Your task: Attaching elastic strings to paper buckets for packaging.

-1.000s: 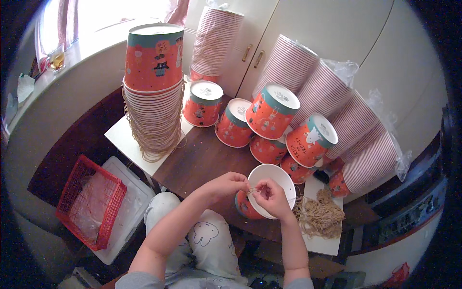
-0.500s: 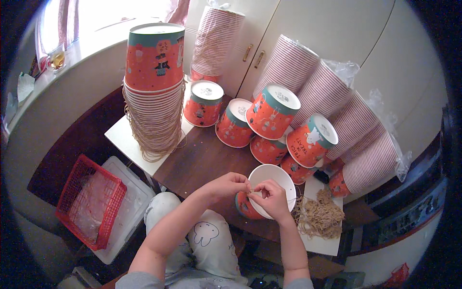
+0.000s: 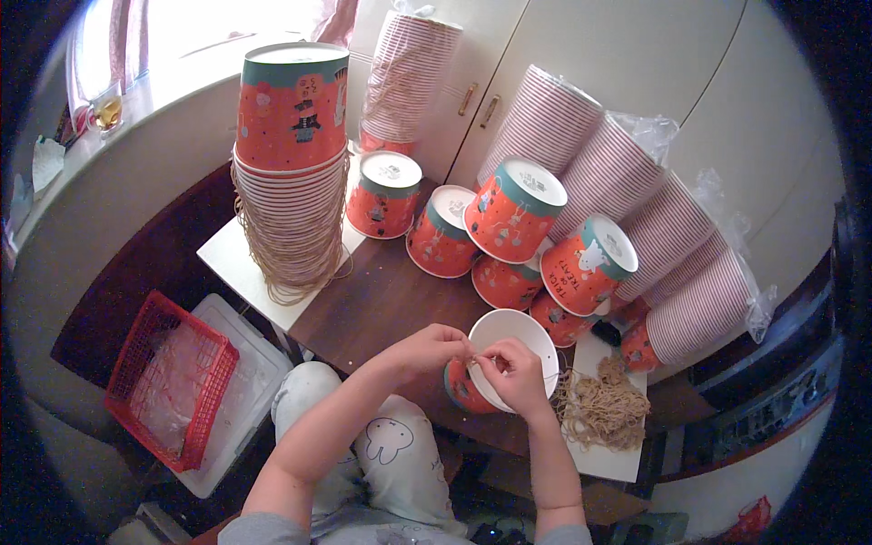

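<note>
A paper bucket (image 3: 530, 338) stands upright on the table in front of me, white inside and orange outside. Over its left rim, my left hand (image 3: 432, 349) and my right hand (image 3: 514, 374) meet with fingertips pinched together. They grip a thin beige cord, mostly covered by the fingers. A loose strand of cord also shows at the bucket's right side, near the pile of cords (image 3: 603, 411) on the white board. My right hand hides part of the bucket's opening.
At the left rises a tall stack of buckets (image 3: 295, 118) with cords draped round it. Several upside-down orange buckets (image 3: 514, 216) stand beyond my hands. Plastic-wrapped bucket stacks (image 3: 690, 313) lean against the cabinet (image 3: 627, 54). A red basket (image 3: 173, 381) sits low at left.
The fingers have shifted very slightly at the bucket's left rim. Everything else stays where it was.
</note>
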Tool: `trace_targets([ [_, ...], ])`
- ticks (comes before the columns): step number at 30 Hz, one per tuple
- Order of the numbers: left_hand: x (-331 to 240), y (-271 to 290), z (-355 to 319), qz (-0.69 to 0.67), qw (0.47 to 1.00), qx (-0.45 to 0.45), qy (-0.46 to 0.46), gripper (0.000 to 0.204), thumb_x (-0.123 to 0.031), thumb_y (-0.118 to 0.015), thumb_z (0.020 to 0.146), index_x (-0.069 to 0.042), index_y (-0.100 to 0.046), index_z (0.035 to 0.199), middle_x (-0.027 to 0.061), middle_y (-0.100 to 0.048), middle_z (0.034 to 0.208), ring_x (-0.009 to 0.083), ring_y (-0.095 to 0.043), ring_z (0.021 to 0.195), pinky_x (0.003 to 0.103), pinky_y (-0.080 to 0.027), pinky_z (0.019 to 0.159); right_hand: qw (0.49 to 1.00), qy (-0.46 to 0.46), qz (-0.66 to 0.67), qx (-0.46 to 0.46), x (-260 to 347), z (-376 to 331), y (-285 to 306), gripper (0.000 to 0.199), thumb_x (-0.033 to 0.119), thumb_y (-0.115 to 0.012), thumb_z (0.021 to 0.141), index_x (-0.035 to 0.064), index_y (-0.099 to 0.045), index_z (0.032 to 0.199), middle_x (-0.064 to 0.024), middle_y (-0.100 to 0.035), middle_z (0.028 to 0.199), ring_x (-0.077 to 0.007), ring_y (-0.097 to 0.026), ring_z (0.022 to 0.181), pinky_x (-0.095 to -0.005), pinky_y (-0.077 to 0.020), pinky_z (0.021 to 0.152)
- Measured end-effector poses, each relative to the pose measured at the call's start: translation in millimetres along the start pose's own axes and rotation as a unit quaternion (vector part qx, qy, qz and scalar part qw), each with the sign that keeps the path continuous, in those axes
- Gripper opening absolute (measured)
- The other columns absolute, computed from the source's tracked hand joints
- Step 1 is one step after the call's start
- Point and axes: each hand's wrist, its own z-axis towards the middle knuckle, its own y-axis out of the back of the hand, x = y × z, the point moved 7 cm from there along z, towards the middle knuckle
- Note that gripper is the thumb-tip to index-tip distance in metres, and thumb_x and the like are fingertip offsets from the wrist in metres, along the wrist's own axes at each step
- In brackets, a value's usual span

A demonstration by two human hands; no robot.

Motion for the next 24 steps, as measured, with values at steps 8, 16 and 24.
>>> trace_targets([
  [8,-7,-8,-4,0.025,0.997,0.051,-0.045,0.017,-0.006,-0.052,0.075,0.002,-0.060,0.088,0.0046,-0.059,0.083,0.0110,-0.054,0.082,0.024,-0.043,0.076,0.983,-0.086,0.161,0.000,-29,-2,0,0.006,0.006,-0.064,0.072,0.0026,-0.060,0.075,-0.0020,-0.056,0.073,-0.0064,-0.052,0.061,-0.0192,-0.0413,0.053],
  [16,-7,-7,-1,0.108,0.989,0.027,-0.094,0.016,-0.013,-0.058,0.077,0.002,-0.059,0.084,0.0027,-0.059,0.077,0.0085,-0.054,0.071,0.022,-0.043,0.065,0.979,-0.092,0.182,-0.001,-33,-3,-2,0.006,0.005,-0.064,0.072,0.0024,-0.059,0.075,-0.0020,-0.055,0.074,-0.0062,-0.051,0.061,-0.0191,-0.0408,0.054],
  [24,-11,-5,0,0.011,0.993,0.007,-0.115,0.011,-0.011,-0.057,0.077,-0.001,-0.055,0.081,0.0010,-0.056,0.073,0.0063,-0.051,0.068,0.020,-0.042,0.061,0.983,-0.090,0.160,0.016,-41,-7,-6,0.006,0.006,-0.063,0.073,0.0028,-0.060,0.077,-0.0021,-0.056,0.072,-0.0068,-0.050,0.061,-0.0202,-0.0408,0.053],
])
